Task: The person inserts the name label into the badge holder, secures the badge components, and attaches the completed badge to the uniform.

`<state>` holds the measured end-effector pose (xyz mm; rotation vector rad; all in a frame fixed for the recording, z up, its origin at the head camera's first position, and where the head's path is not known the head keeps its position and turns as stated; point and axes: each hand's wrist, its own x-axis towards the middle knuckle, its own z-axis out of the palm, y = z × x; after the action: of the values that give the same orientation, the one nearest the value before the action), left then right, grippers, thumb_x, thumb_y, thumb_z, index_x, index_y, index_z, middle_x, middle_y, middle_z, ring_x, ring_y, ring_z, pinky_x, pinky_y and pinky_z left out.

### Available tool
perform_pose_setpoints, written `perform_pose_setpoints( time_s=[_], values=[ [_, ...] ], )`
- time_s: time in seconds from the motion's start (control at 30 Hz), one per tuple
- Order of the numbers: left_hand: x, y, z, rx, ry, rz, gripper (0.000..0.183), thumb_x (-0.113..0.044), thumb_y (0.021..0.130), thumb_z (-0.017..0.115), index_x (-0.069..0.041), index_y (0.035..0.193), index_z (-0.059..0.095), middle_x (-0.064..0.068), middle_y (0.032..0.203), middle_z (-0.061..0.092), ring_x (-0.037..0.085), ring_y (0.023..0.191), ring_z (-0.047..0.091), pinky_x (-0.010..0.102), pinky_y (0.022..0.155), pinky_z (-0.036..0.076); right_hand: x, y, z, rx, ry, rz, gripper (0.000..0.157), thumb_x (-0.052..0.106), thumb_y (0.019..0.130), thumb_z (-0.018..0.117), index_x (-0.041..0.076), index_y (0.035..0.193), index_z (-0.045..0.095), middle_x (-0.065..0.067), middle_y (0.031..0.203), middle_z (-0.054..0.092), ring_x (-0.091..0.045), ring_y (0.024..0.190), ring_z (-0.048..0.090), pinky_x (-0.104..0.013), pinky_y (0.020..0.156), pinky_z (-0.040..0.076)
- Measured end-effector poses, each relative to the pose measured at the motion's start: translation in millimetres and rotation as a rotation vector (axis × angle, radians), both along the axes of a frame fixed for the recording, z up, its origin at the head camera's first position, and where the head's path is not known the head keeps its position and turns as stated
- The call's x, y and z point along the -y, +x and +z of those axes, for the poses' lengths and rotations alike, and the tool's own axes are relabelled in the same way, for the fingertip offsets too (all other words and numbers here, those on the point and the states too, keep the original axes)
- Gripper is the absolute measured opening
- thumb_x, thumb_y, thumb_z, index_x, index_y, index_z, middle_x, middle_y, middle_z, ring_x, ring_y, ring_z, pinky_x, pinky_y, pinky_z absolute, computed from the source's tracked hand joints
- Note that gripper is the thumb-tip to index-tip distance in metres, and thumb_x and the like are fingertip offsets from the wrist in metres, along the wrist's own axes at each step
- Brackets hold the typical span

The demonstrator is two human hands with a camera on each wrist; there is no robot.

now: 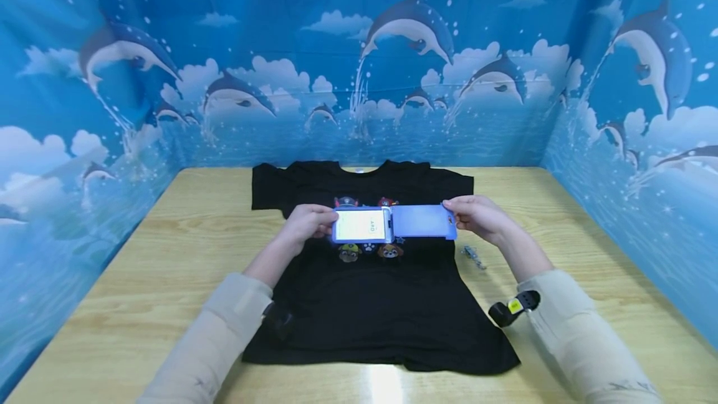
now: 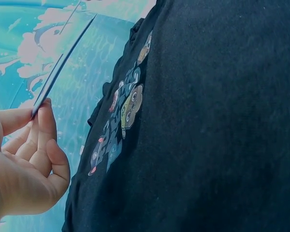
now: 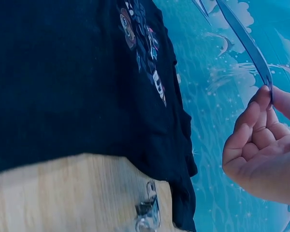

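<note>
A blue card holder (image 1: 423, 222), folded open flat, is held up over a black T-shirt (image 1: 381, 304) in the head view. Its left half shows a bright white card (image 1: 359, 225) with partly legible lettering; the right half is plain blue. My left hand (image 1: 305, 224) pinches the left end between thumb and fingers. At the other end, my right hand (image 1: 479, 216) pinches the corner by thumb and fingertips. Both wrist views show the holder edge-on as a thin strip, clear of the shirt. Cartoon dog faces are printed on the shirt's chest.
A small metal clip (image 1: 473, 257) lies on the wooden table (image 1: 185, 254), right of the shirt. Blue dolphin-print curtains (image 1: 314, 30) enclose the back and sides. The shirt is spread flat, collar toward the back. A strapped black device (image 1: 513, 307) sits at my right wrist.
</note>
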<state>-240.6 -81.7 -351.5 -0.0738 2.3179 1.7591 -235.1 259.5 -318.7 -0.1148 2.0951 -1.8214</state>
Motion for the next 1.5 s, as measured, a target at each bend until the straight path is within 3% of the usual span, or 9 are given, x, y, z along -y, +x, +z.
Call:
perform_pose_setpoints(
  time_s=[0.23,0.5,1.5],
  values=[
    [-1.4,0.2,2.0,0.008,0.012,-0.008,0.029,-0.019,0.089,0.061,0.000,0.111,0.063,0.008,0.085,0.065,0.015,0.070,0.059,0.034,0.075,0.045,6.7,-2.6,-2.1,0.022,-0.008,0.016,0.024,0.019,0.095,0.053,0.013,0.075,0.065,0.002,0.067,0.054,-0.011,0.061,0.047,-0.025,0.064,0.042],
    [-1.5,0.0,-1.0,0.012,0.006,-0.018,0.029,-0.019,0.089,0.061,0.000,0.110,0.064,0.008,0.084,0.065,0.015,0.070,0.060,0.028,0.068,0.044,12.9,-3.7,-9.8,0.039,0.011,-0.009,0.023,0.019,0.095,0.053,0.014,0.075,0.065,0.003,0.065,0.053,-0.010,0.060,0.047,-0.023,0.062,0.043],
    [0.2,3.5,-1.3,0.010,0.008,-0.017,0.028,-0.019,0.091,0.059,0.000,0.111,0.064,0.008,0.086,0.065,0.016,0.070,0.059,0.028,0.070,0.044,14.7,-5.3,-19.8,0.039,0.034,-0.034,0.023,0.019,0.095,0.054,0.016,0.075,0.064,0.003,0.065,0.049,-0.011,0.062,0.048,-0.024,0.063,0.043]
  ],
)
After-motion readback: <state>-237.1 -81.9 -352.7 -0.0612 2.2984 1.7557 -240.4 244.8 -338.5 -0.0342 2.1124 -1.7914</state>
